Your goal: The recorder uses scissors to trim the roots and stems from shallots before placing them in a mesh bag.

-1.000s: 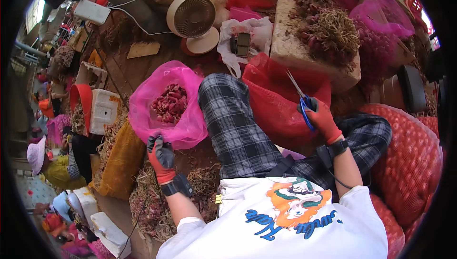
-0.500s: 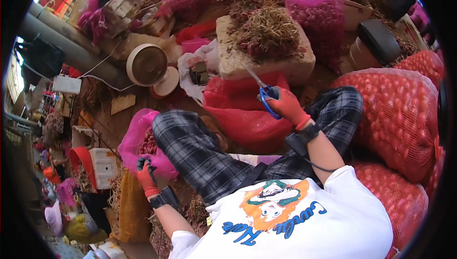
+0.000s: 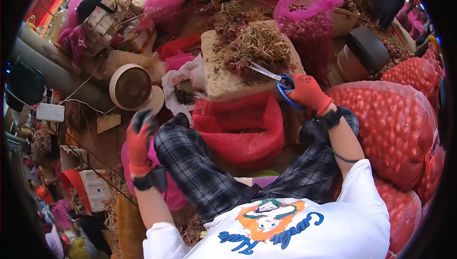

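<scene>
My right hand (image 3: 308,92), in a red glove, is closed on the blue handles of a pair of scissors (image 3: 268,72). The blades are parted and point left, at the front of a pile of shallots with dry stalks (image 3: 261,49) on a pale block (image 3: 216,85). My left hand (image 3: 139,137), gloved in red with dark fingertips, is raised beside my left knee, and motion smears its fingers. Just below it lies a pink mesh bag (image 3: 177,199). Between my knees a red mesh bag (image 3: 247,150) gapes, with some dark bits inside.
A round fan (image 3: 131,87) stands at the left, near a white plastic bag (image 3: 172,80). Full red mesh sacks (image 3: 381,121) crowd my right side. Behind the block are a pink mesh sack of shallots (image 3: 304,25) and a black-topped stool (image 3: 366,49).
My left hand has risen from the pink bag and moved forward. My right hand has shifted slightly right with the scissors. The red bag between my knees now shows its opening more fully.
</scene>
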`<state>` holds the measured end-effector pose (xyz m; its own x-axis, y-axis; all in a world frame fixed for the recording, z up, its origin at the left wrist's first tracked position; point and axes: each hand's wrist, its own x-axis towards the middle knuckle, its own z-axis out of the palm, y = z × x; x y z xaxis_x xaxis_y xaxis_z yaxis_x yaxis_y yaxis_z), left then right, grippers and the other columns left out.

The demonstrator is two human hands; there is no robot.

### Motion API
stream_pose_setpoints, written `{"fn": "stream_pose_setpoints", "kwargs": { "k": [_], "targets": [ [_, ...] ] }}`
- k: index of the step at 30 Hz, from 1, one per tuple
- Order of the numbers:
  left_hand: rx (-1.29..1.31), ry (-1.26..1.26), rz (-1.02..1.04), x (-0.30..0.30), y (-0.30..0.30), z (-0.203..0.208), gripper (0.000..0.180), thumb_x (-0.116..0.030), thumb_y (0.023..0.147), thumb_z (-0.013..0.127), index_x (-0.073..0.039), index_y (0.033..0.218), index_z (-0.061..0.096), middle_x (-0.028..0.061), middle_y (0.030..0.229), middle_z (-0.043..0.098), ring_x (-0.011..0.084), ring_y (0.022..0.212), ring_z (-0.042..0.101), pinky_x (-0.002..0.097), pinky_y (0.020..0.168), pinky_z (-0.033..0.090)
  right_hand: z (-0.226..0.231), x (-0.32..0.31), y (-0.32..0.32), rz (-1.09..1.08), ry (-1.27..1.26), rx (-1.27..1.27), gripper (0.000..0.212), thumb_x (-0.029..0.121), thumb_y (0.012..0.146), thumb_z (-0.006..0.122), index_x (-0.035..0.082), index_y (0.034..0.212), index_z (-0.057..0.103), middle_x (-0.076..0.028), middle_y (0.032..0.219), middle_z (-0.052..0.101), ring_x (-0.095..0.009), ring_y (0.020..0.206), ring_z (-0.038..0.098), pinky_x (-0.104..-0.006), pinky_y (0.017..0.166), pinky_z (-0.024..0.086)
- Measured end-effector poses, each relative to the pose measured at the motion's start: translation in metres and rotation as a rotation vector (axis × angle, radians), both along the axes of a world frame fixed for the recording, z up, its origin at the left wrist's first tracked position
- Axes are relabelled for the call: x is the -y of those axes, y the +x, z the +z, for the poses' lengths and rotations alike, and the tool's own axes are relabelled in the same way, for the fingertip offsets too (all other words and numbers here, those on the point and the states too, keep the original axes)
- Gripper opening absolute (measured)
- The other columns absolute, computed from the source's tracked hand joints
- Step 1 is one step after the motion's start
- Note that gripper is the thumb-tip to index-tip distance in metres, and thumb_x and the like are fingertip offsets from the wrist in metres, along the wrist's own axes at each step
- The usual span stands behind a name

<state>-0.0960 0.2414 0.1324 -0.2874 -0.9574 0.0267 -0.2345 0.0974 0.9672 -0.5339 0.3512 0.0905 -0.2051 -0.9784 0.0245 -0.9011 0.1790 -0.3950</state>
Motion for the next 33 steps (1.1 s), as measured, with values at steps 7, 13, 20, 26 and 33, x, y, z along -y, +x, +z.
{"fn": "stream_pose_setpoints", "kwargs": {
  "k": [7, 13, 20, 26, 33],
  "targets": [
    [0.306, -0.185, -0.285, 0.132, -0.195, -0.171, 0.053, -0.026, 0.081, 0.062, -0.003, 0.127, 0.048, 0.02, 0.112, 0.059, 0.0313, 0.108, 0.056, 0.0373, 0.092, 0.043, -0.052, 0.049, -0.004, 0.006, -0.128, 0.187, 0.038, 0.036, 0.078, 0.061, 0.004, 0.096, 0.06, -0.018, 0.089, 0.064, -0.034, 0.086, 0.061, -0.0409, 0.077, 0.048],
    [0.466, -0.117, -0.204, 0.187, -0.245, -0.237, 0.075, -0.042, 0.072, 0.069, -0.005, 0.131, 0.041, 0.0236, 0.124, 0.05, 0.039, 0.117, 0.046, 0.0424, 0.099, 0.036, -0.043, 0.062, 0.002, 0.041, -0.094, 0.196, 0.039, 0.041, 0.078, 0.06, 0.005, 0.093, 0.058, -0.015, 0.087, 0.064, -0.032, 0.083, 0.062, -0.0403, 0.073, 0.048],
    [0.076, -0.222, 0.026, 0.137, -0.23, -0.307, 0.059, -0.004, 0.079, 0.062, -0.009, 0.131, 0.036, 0.0206, 0.119, 0.051, 0.0313, 0.093, 0.06, 0.0344, 0.077, 0.052, -0.082, 0.09, 0.022, 0.084, -0.104, 0.3, 0.048, 0.047, 0.075, 0.06, 0.002, 0.094, 0.061, -0.019, 0.086, 0.063, -0.033, 0.086, 0.061, -0.0413, 0.075, 0.048],
    [-0.428, 0.084, 0.008, 0.101, -0.25, -0.222, 0.037, 0.005, 0.075, 0.064, -0.001, 0.109, 0.049, 0.0076, 0.096, 0.06, 0.0168, 0.084, 0.058, 0.0256, 0.075, 0.048, -0.117, 0.099, -0.029, -0.138, 0.263, 0.383, 0.06, 0.056, 0.071, 0.064, 0.003, 0.098, 0.064, -0.023, 0.101, 0.06, -0.036, 0.095, 0.058, -0.0414, 0.081, 0.045],
    [-0.569, 0.235, -0.222, 0.1, -0.206, -0.182, 0.038, 0.004, 0.076, 0.061, 0.001, 0.111, 0.049, 0.0088, 0.105, 0.058, 0.0176, 0.089, 0.06, 0.0298, 0.08, 0.051, -0.092, 0.079, -0.006, -0.096, 0.278, 0.911, 0.056, 0.051, 0.078, 0.06, 0.002, 0.104, 0.063, -0.012, 0.084, 0.059, -0.021, 0.077, 0.057, -0.0321, 0.064, 0.045]
  ]
}}
